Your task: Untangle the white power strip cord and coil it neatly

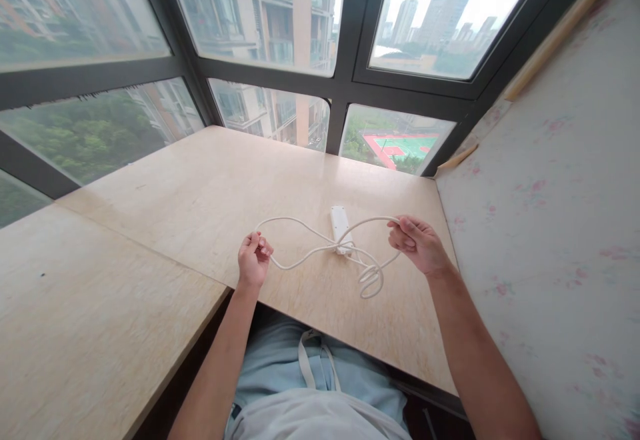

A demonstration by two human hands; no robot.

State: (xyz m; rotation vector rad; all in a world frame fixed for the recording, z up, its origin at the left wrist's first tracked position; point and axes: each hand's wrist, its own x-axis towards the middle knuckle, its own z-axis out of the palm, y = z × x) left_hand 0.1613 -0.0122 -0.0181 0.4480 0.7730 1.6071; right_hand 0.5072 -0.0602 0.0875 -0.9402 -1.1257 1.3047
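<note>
A white power strip (341, 225) lies on the stone-look sill, its far end pointing at the windows. Its white cord (306, 254) runs in loose loops between my two hands and crosses over the near end of the strip. My left hand (254, 257) is closed on a bend of the cord, to the left of the strip. To the right, my right hand (416, 241) grips another stretch of the cord between thumb and fingers. A small coil of cord hangs or rests below the strip; the plug cannot be made out.
The beige sill (165, 187) meets dark window frames (345, 60) at the back. A floral-papered wall (540, 227) closes off the right side. The sill's front edge (320, 325) runs just before my body, with an inner corner at the left.
</note>
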